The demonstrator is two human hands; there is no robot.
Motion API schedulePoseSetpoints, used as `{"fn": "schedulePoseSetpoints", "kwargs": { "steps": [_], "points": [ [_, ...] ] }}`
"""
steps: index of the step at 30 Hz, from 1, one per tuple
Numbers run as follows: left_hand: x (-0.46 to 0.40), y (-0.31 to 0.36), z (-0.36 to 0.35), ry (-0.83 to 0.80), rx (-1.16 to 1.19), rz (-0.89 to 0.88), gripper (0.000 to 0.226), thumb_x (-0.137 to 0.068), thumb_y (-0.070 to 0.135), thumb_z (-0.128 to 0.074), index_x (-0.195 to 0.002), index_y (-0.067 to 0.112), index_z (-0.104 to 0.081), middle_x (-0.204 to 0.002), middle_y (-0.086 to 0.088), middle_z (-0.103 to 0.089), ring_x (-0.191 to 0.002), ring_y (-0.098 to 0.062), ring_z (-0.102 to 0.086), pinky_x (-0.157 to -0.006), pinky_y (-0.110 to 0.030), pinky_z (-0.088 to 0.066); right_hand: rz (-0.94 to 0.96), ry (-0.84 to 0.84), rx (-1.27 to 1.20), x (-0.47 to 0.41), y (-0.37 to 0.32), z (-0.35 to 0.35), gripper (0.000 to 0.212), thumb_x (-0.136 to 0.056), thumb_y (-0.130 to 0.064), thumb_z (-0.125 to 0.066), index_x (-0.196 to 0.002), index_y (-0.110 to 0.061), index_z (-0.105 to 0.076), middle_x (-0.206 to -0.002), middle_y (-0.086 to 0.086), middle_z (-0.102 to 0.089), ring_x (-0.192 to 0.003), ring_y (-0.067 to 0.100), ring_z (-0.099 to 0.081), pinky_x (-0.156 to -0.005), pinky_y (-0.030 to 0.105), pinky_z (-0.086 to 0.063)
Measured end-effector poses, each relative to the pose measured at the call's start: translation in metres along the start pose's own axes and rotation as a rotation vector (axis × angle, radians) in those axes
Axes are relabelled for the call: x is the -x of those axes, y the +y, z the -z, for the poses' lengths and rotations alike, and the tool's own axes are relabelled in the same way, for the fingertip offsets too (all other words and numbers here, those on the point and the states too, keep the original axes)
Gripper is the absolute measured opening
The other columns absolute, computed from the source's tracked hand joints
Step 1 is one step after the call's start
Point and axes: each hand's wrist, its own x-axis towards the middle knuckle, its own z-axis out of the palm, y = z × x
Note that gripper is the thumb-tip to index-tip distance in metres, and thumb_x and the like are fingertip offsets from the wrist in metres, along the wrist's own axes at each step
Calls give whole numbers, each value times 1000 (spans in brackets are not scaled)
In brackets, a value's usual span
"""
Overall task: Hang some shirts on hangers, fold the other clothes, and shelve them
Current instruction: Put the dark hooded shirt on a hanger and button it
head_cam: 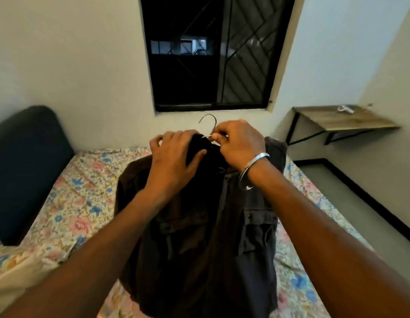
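Note:
A dark brown button shirt (199, 226) with two chest pockets hangs in front of me above the bed. Its collar sits on a hanger whose metal hook (208, 121) sticks up above my hands. My left hand (174, 157) grips the left side of the collar, thumb on the near side and fingers curled over the top. My right hand (238, 143) pinches the hanger's neck just below the hook. The hanger's arms are hidden inside the shirt.
A bed with a floral sheet (80, 198) lies under the shirt, with a dark headboard (22, 168) at the left. A crumpled light cloth (18, 271) lies at the lower left. A wall-mounted wooden shelf (341, 119) carries a small white item. A dark window (215, 51) is straight ahead.

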Motion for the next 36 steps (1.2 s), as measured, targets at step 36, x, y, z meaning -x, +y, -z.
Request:
{"fn": "schedulePoseSetpoints", "kwargs": {
  "steps": [36],
  "points": [
    [-106, 45, 30, -124, 652, 178, 38, -97, 28, -68, -68, 14, -48, -59, 2, -38, -60, -11, -49, -67, -33, -59, -72, 425, -83, 24, 5, 8, 7, -88, -20, -54, -93, -18, -49, -75, -1, -60, -69, 22, -60, -59, 28, -33]
  ]
}}
